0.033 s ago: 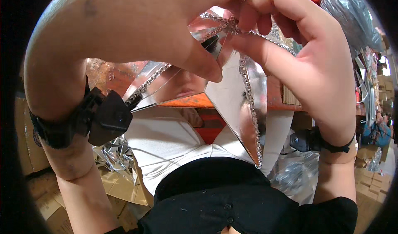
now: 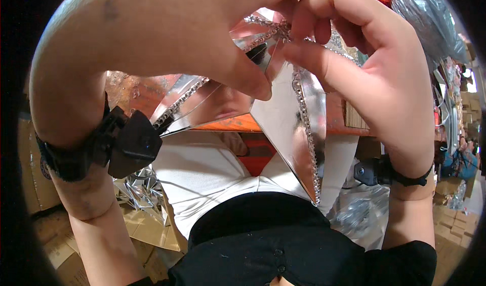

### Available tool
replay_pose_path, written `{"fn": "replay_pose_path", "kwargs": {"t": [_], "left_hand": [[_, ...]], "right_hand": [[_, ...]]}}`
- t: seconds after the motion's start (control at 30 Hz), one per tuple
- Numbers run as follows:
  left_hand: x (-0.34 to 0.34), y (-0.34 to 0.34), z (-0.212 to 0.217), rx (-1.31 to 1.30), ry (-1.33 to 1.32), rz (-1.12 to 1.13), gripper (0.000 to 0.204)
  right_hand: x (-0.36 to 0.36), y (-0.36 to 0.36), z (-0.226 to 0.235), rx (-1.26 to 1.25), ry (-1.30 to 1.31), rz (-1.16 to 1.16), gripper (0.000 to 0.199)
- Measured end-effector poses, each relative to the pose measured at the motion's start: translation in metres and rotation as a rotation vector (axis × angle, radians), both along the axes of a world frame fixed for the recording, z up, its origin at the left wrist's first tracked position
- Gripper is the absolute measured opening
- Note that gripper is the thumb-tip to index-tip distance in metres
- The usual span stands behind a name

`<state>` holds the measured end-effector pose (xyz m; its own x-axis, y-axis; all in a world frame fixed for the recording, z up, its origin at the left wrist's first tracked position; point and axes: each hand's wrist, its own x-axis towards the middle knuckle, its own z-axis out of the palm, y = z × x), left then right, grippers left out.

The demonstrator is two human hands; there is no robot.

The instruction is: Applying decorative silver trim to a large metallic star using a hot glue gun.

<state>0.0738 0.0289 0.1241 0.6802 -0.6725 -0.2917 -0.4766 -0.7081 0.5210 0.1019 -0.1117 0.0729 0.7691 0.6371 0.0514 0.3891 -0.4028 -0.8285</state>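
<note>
The red tabletop [image 2: 124, 86] is overhung at its near edge by the silver, mirror-faced star [image 2: 276, 119], one point of which is seen reaching past that edge over the lap. The star's centre lies back from that edge, under both hands. The left hand [image 2: 220, 40] is bent over from the left, its thumb laid along the star; its other fingers are largely hidden, so their grip cannot be told. By the right hand [image 2: 379, 53], thumb and forefinger are brought close together at the beaded trim [image 2: 302, 101], where its strands meet; whether any is pinched cannot be told. The trim's junction seems to be being worked, and fine, steady fingertip control seems called for.
</note>
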Motion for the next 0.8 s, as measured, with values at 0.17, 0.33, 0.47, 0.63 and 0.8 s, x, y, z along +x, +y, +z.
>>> {"fn": "replay_pose_path", "kwargs": {"t": [0.17, 0.33, 0.47, 0.63, 0.8], "left_hand": [[0.003, 0.013, 0.000, -0.009, 0.007, 0.000, 0.092], [0.014, 0.077, -0.005, 0.002, -0.003, 0.005, 0.092], [0.014, 0.075, -0.006, -0.005, 0.002, 0.004, 0.092], [-0.001, 0.004, 0.004, -0.018, 0.014, -0.004, 0.092], [-0.007, -0.011, 0.010, -0.015, 0.017, 0.003, 0.092]], "right_hand": [[-0.003, 0.000, -0.008, -0.029, -0.082, 0.006, 0.012], [-0.004, -0.007, -0.014, 0.032, -0.205, 0.036, 0.012], [0.006, -0.023, -0.020, 0.045, -0.568, 0.202, 0.013], [-0.003, -0.016, -0.006, -0.197, -0.756, 0.257, 0.016], [-0.010, -0.014, -0.005, -0.203, -0.829, 0.224, 0.019]]}}
